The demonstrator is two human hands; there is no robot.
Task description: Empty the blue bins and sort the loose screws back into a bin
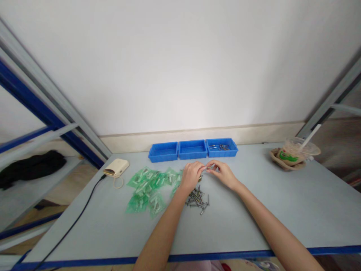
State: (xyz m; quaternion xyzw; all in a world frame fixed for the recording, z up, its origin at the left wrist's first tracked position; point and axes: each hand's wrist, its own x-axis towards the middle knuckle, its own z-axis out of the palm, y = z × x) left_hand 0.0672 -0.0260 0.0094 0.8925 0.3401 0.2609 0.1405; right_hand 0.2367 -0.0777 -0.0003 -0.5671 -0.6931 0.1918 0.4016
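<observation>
My bench [222, 229] is pale grey with a blue front edge, backed by a plain white wall [180, 71], metal frames slanting up either side. Right hand [222, 174] has its fingers clamped on a small metal piece [209, 168], just in front of three blue trays [193, 155]. Left hand's [191, 175] fingers are right at it, can't tell if they're gripping.

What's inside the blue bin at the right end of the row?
The blue bin holds some slender, screw-like metal pieces, loosely lying together. Its near wall covers whatever sits low against the front.
</observation>
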